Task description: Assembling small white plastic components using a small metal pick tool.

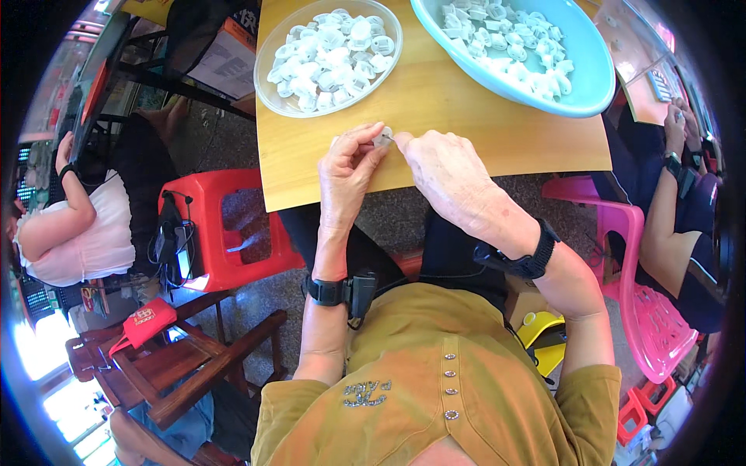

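Note:
Over the near part of the wooden table [497, 138], my left hand [347, 167] pinches a small white plastic part [381, 139] between thumb and fingertips. My right hand [449, 167] is closed beside it. A thin dark tip reaches from its fingers to the part; the rest of what it grips is hidden. Beyond my left hand stands a clear round tub [262, 87] heaped with similar white pieces [330, 58]. A light blue basin [594, 74], farther right, holds more such pieces [517, 46].
A red plastic stool [206, 233] with a black cabled device stands at left, near a wooden chair [194, 380] with a red pouch [146, 321]. On the right is a pink chair [653, 318]. People sit on both sides; a yellow object [540, 330] lies below my right arm.

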The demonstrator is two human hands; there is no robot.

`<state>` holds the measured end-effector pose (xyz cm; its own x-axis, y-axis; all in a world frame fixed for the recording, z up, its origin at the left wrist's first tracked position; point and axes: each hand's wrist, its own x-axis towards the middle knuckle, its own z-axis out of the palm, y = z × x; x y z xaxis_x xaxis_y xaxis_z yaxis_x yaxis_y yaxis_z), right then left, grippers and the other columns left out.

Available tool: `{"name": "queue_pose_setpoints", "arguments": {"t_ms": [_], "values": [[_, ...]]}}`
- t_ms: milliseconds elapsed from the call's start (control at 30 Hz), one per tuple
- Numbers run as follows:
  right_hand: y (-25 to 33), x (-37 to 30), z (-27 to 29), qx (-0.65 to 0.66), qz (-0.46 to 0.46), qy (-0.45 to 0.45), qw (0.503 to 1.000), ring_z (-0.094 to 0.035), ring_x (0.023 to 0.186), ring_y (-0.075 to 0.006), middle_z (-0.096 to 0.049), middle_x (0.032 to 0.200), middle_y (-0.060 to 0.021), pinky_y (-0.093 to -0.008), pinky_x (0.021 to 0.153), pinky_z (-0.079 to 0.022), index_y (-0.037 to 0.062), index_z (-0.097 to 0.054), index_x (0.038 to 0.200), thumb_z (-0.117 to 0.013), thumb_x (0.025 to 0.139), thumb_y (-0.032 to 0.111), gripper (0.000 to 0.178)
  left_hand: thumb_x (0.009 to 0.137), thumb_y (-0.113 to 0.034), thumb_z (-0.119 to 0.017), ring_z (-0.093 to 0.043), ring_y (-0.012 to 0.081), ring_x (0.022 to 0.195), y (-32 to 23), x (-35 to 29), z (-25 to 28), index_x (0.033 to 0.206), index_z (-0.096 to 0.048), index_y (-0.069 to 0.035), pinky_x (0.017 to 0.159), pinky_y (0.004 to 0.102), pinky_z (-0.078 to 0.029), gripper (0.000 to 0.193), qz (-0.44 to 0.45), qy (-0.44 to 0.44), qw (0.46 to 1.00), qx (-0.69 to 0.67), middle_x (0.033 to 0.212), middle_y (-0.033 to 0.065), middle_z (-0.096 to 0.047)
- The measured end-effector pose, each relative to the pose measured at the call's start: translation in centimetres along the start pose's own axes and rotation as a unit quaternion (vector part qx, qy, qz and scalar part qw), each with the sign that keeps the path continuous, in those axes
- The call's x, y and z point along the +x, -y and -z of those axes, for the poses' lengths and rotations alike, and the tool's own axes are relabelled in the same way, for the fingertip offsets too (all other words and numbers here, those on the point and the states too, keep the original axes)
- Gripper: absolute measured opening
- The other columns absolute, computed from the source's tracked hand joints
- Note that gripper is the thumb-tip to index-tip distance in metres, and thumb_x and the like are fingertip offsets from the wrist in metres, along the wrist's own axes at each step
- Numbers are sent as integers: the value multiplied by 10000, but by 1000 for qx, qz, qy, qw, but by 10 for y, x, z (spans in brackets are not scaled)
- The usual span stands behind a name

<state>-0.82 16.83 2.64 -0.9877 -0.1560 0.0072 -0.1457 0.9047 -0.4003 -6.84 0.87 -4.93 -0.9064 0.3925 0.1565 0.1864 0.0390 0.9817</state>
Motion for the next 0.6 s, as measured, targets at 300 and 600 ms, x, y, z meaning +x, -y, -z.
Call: {"name": "queue_pose_setpoints", "arguments": {"t_ms": [300, 600], "values": [[3, 8, 5, -8, -34, 22, 999, -655, 744, -339, -640, 741, -187, -426, 679, -523, -14, -595, 816, -557, 804, 63, 87, 831, 83, -625, -583, 86, 888, -5, 1, -2, 1158, -626, -19, 822, 212, -484, 342, 8, -4, 1000, 13, 1183, 67, -563], [5, 4, -2, -39, 0, 2, 999, -650, 729, -326, -637, 721, -167, -422, 668, -520, -9, -579, 875, -553, 796, 50, 102, 793, 31, -675, -577, 99, 791, -4, 1, -6, 1100, -662, -52, 744, 228, -488, 318, -12, -32, 999, 22, 1087, 72, -631]]}}
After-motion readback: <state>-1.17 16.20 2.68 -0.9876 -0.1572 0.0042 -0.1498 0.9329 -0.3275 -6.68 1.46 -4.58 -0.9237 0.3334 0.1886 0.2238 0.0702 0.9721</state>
